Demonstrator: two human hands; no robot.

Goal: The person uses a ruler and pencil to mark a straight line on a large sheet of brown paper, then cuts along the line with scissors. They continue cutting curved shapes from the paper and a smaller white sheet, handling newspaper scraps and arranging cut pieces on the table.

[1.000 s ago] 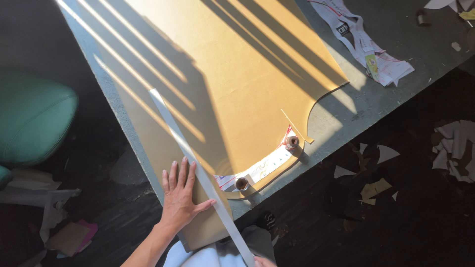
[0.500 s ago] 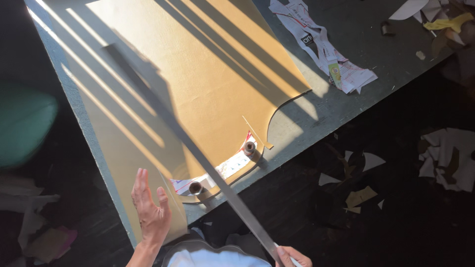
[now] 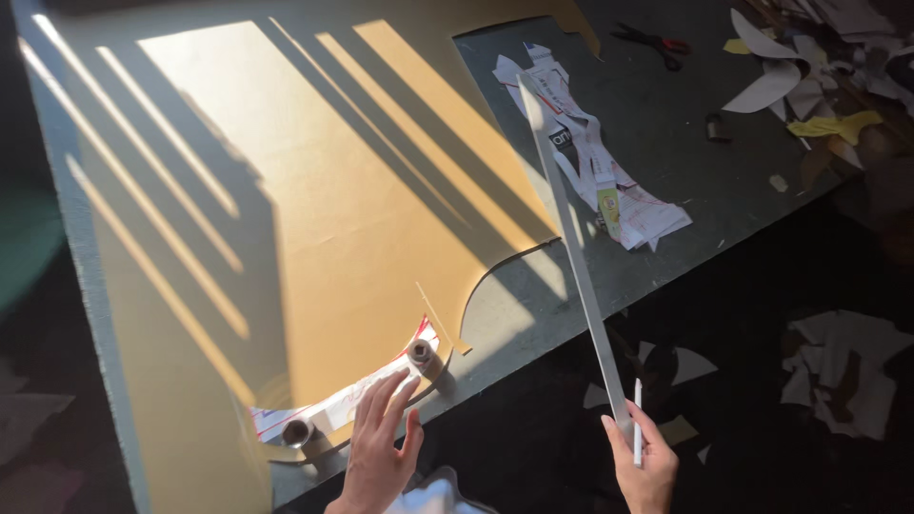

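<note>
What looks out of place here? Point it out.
Paper offcuts litter the dark floor beside the table. More scraps crowd its far corner near scissors. The right hand holds a long ruler raised askew, off the brown sheet.

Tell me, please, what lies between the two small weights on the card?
In the head view, a curved printed paper strip lies between the weights; the left hand rests on it.

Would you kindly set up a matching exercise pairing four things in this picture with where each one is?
Things:
1. long ruler
2. scissors
3. small spool
4. left hand

Places:
A. far on the table, near the paper scraps
B. flat on the curved pattern piece
C. held in the right hand, with a pencil
D. beside the left fingertips

Pairs: 1-C, 2-A, 3-D, 4-B
</note>
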